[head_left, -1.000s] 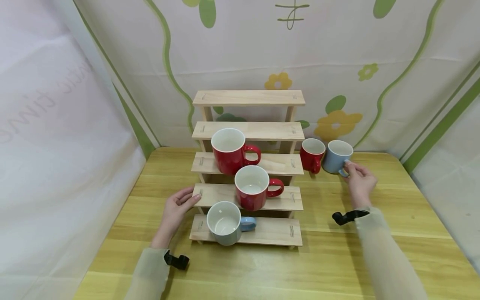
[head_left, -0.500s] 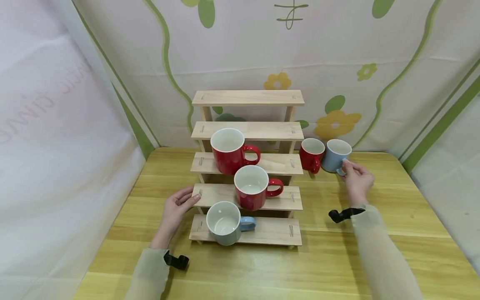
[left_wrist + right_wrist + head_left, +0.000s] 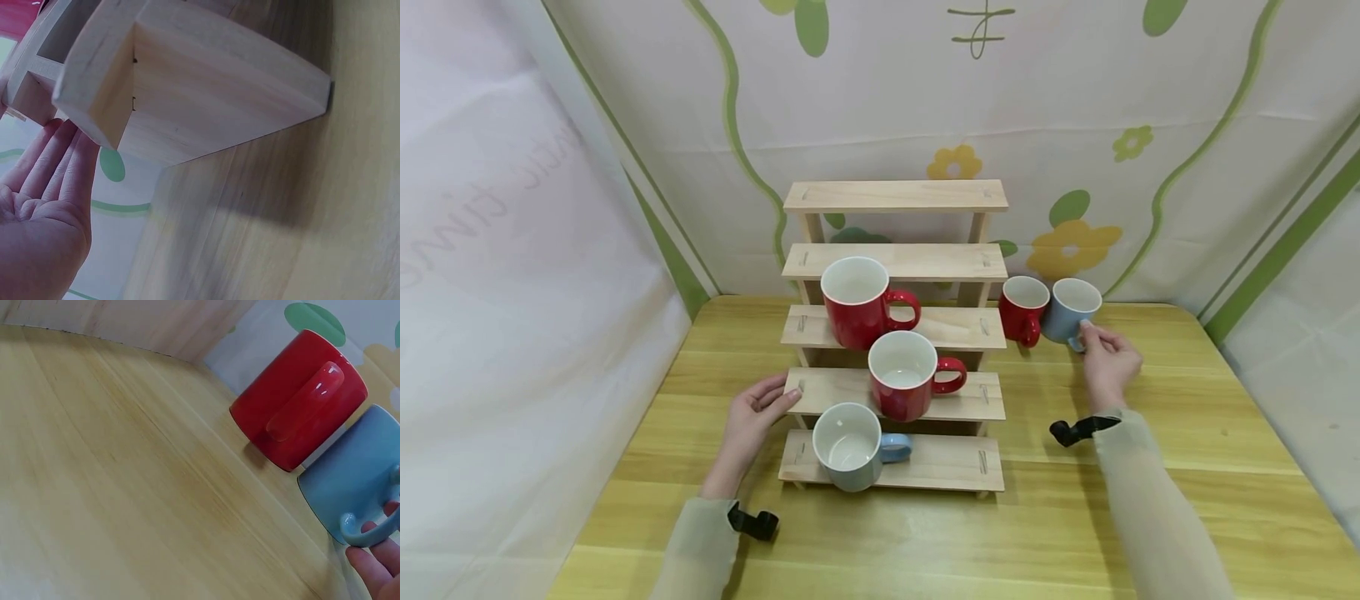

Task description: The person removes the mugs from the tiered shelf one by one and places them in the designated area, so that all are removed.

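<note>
A light wooden stepped shelf point(image 3: 895, 260) stands mid-table in the head view. My left hand point(image 3: 757, 407) holds its left side at the second-lowest step, thumb on the board. In the left wrist view, that hand's fingers point(image 3: 53, 159) lie against the wood. Right of the shelf, my right hand point(image 3: 1109, 365) pinches the handle of a light blue mug point(image 3: 1066, 321), upright on the table. The fingers point(image 3: 370, 570) reach through the handle in the right wrist view. A small red mug point(image 3: 1018, 318) stands just left of that blue mug.
On the shelf sit a large red mug point(image 3: 853, 321) on the middle step, another red mug point(image 3: 901, 400) one step lower, and a blue-grey mug point(image 3: 850, 475) on the lowest. A printed cloth point(image 3: 880, 100) hangs behind the wooden table point(image 3: 895, 550).
My right hand has moved slightly left, the blue mug shifting a little toward the small red mug. My left hand and the shelf have stayed in place.
</note>
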Available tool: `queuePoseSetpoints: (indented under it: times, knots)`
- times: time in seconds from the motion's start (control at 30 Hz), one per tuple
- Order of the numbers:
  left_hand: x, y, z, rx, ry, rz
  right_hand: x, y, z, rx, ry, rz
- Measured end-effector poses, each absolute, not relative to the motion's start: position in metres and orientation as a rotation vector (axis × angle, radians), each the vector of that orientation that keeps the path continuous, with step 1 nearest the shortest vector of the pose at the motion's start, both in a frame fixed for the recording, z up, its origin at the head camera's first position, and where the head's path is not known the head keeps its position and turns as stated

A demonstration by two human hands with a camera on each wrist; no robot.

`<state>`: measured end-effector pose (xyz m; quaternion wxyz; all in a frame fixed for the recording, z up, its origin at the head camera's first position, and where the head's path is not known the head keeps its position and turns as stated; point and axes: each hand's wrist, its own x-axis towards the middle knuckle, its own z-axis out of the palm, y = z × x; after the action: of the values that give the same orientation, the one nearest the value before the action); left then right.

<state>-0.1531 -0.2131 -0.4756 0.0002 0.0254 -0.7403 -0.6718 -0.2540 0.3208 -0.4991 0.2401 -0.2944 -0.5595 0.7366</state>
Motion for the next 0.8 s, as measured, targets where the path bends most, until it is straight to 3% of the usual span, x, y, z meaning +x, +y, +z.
queuePoseSetpoints:
  times: [0.5,0.8]
  knots:
    - [-0.154,-0.213,-0.477,0.074,-2.305,-2.132,-0.253,0.319,-0.501,-0.793,-1.524,1.996]
    - [-0.154,-0.213,-0.477,0.056,-2.285,-2.144,-0.252,0.322,-0.473,-0.705,-1.488,1.985]
